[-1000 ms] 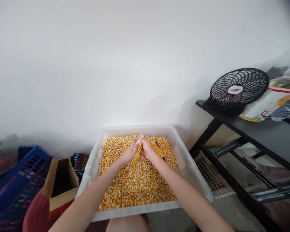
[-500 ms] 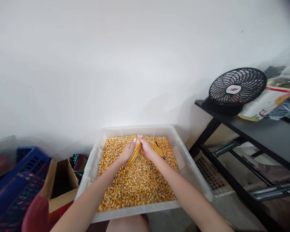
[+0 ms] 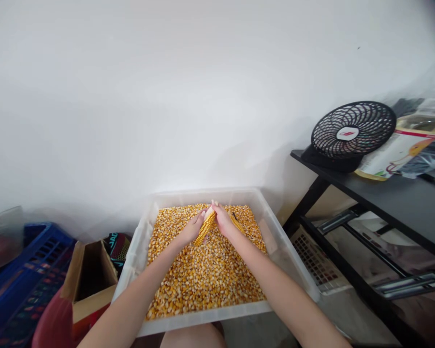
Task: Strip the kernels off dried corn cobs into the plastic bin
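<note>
Between both hands is an ear of corn [image 3: 205,230], tilted, its near end full of yellow kernels and its far end a pale bare cob. My left hand [image 3: 194,227] is closed around its left side. From the right, my right hand [image 3: 222,220] grips it near the bare far end. Beneath them, loose corn kernels [image 3: 210,285] fill a translucent plastic bin [image 3: 199,315]. Another ear of corn [image 3: 236,223] lies on the kernels just right of my right hand, partly hidden by it.
To the right, a black shelf [image 3: 348,186] carries a black fan [image 3: 353,130] and a plastic package [image 3: 395,154]. At left stand a cardboard box [image 3: 94,299] and a blue crate [image 3: 25,270]. A white wall [image 3: 203,96] rises behind the bin.
The held ear has shifted slightly, and more of its pale bare end shows between my hands. My right fingers have moved a little along that end.
</note>
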`<act>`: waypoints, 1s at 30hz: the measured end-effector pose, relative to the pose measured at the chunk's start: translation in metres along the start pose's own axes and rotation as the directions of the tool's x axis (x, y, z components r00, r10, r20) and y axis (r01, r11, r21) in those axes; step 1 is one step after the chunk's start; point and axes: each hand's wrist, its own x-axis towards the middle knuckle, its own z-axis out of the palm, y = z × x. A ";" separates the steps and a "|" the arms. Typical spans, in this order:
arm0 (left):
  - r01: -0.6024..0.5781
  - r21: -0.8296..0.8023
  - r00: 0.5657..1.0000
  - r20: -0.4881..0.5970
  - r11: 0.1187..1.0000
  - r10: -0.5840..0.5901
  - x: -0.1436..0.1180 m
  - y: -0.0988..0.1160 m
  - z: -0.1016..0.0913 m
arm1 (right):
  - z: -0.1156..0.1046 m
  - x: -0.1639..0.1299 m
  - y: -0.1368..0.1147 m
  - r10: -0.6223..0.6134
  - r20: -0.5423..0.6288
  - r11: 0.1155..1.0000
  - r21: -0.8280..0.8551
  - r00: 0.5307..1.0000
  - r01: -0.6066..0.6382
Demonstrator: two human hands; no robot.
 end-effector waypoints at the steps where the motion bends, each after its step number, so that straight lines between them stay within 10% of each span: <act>1: 0.017 0.056 0.999 0.044 0.998 -0.020 0.000 0.001 0.000 | 0.000 0.001 -0.001 -0.002 -0.003 1.000 0.011 1.000 0.002; 14: 0.097 0.323 0.963 0.210 0.941 -0.171 -0.002 0.012 0.002 | -0.004 0.003 -0.007 -0.023 -0.063 0.979 0.201 0.998 0.035; 20: -0.047 0.649 0.978 0.184 0.759 -0.097 -0.007 0.006 0.004 | -0.007 0.000 -0.017 -0.023 -0.145 0.979 0.199 0.989 0.052; 30: -0.072 0.603 0.969 0.232 0.795 -0.088 -0.012 -0.011 0.018 | -0.005 -0.007 -0.026 -0.033 -0.233 0.990 0.123 0.972 0.063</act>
